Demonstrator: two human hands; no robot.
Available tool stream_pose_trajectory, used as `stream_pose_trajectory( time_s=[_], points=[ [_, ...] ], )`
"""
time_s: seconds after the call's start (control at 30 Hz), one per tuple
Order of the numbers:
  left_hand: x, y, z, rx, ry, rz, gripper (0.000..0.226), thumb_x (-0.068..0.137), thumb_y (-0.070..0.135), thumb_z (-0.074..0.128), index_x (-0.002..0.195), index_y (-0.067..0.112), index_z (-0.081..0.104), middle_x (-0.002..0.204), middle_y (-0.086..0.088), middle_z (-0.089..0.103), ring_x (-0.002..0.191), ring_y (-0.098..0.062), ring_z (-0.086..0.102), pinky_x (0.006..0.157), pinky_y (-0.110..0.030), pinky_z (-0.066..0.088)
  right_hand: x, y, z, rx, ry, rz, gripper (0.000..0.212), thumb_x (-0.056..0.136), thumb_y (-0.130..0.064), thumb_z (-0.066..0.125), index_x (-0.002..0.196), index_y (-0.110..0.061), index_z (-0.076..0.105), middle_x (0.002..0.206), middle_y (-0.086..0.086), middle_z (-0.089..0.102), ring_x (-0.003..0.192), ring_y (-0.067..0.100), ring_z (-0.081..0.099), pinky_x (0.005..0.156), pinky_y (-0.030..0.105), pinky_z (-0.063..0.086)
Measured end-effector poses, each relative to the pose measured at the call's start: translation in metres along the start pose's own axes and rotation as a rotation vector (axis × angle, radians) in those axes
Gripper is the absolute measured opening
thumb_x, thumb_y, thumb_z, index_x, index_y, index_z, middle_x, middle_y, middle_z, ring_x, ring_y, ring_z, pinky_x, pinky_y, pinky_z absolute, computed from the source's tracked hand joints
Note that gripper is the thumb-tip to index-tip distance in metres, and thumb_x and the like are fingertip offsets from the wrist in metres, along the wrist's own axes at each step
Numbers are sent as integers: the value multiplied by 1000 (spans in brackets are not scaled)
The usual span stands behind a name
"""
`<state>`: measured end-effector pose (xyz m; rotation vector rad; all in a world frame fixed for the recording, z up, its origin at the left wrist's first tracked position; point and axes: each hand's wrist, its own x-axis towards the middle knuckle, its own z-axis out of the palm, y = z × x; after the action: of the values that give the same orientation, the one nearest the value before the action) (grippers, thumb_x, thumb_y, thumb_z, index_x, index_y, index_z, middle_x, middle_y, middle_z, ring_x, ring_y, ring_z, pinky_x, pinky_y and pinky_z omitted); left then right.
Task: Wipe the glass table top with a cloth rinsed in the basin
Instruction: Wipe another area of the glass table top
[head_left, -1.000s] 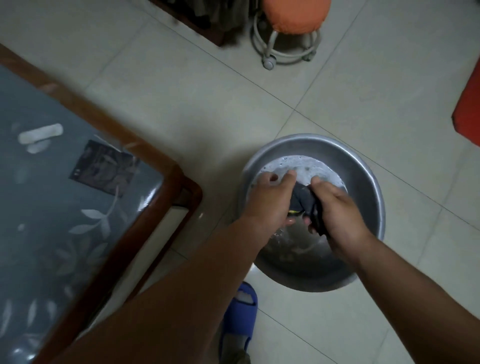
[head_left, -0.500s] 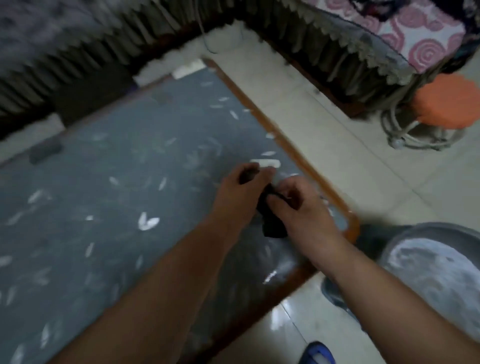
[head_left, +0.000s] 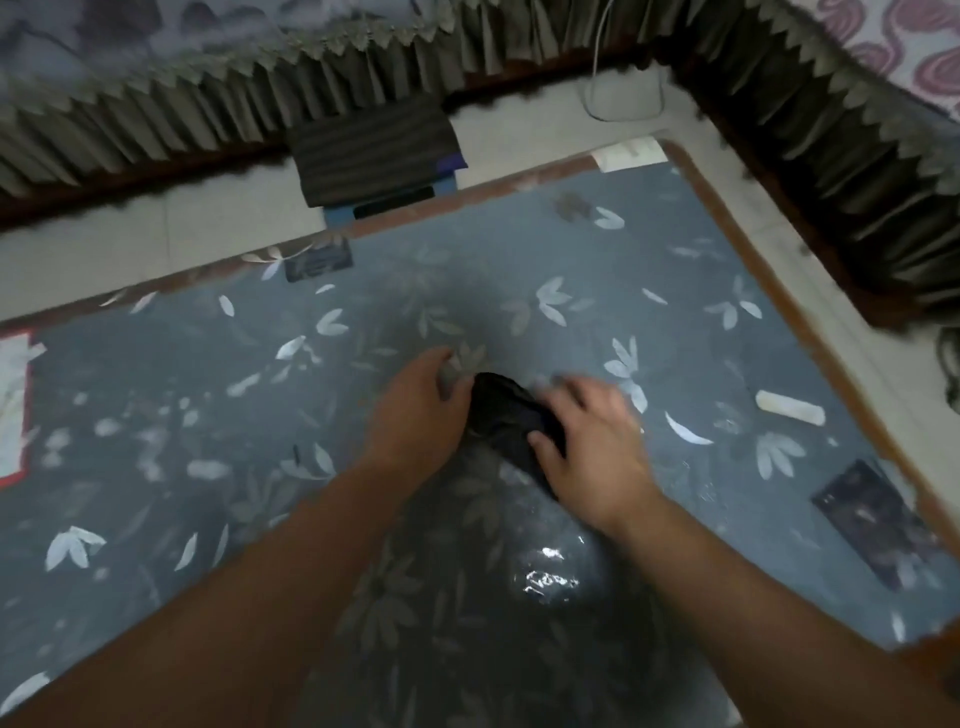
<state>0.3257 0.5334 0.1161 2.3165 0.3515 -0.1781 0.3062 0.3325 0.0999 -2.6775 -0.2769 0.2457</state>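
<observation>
Since the earlier frame, both hands and the cloth have shifted from near the bench's right edge toward the middle of the glass, and the basin has left the view. The cloth, a dark, crumpled, soft bundle, lies at frame centre on the glass bench top, touching it. The left hand sits at the cloth's left side, fingers curled against it; whether this grip is closed on the fabric cannot be told. The right hand lies over the cloth's right end, its grip closed onto the fabric, thumb pressed on top; the fingers are blurred. The glass is smooth and glossy, with a wet sheen below the hands and a blue-grey leaf pattern beneath it. A brown wooden frame borders the bench. A pale oblong piece lies at right, and a dark rectangular card at lower right. Pleated fabric skirting runs across the top.
</observation>
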Motion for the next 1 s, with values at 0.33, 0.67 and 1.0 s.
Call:
stream_pose_trajectory(
  time_s=[0.33,0.67,1.0],
  points=[
    [20,-68,-59,474,-267,-515,163,32,95,65,150,31,-28,157,-12,-37,144,-36,-34,113,-71,-5,115,45,4,-251,29,40,60,98,-38,28,156,-22,26,165,13,17,150,38,18,122,54,17],
    [29,-78,-56,407,-369,-537,163,36,94,65,133,32,-51,142,-11,-56,134,-39,-47,108,-73,-7,177,-12,26,-334,-94,-478,54,101,-31,38,154,-24,32,162,11,29,148,38,25,120,56,22],
    [32,-73,-66,332,-481,-551,155,52,81,72,131,33,-53,128,-9,-68,123,-37,-58,108,-73,-15,214,-69,45,-315,-202,-673,52,103,-33,35,154,-24,31,163,9,26,148,34,23,123,50,16]
  ],
)
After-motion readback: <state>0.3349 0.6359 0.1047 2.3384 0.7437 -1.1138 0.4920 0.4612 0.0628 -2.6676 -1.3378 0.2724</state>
